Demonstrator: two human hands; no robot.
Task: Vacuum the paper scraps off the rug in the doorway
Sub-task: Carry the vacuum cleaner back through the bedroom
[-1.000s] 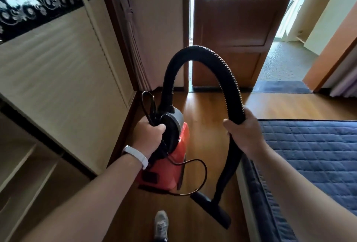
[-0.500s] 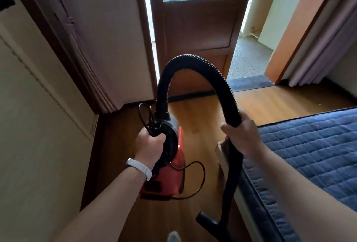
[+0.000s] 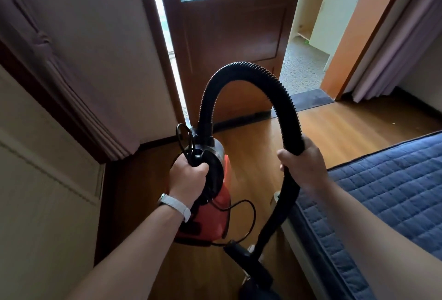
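Red vacuum (image 3: 208, 216): state its position relative to the left hand (image 3: 189, 177). (Checker)

Body hangs directly below the left hand, clear of the wooden floor (image 3: 334, 127). The fingers are curled round the black top handle. A looped bundle of black cord (image 3: 189, 149) is clamped in the same grip. A white wristband (image 3: 175, 205) sits on that wrist. (Observer)

Hose (image 3: 288, 117) routing? (Checker)

Black corrugated hose leaves the top of the body, arches above both hands and descends on the right side. The right hand (image 3: 303, 165) is wrapped round the descending run, thumb toward the vacuum. Below that hand the line continues as a smooth black tube to the nozzle (image 3: 251, 263). The nozzle is low, near the floor, between the two forearms and just beside the edge of the bed (image 3: 382, 192). (Observer)

Rug (image 3: 311, 98) location? (Checker)

Dark rug lies flat in the open doorway at the far end of the wooden floor, to the right of the brown door (image 3: 227, 48). It is well apart from the nozzle and from both hands. The hose arch overlaps its left end in this view. Whether paper scraps lie on it cannot be told. (Observer)

Surroundings? (Checker)

Blue quilted bed on the right; pale curtain (image 3: 59, 60) on the left. (Observer)
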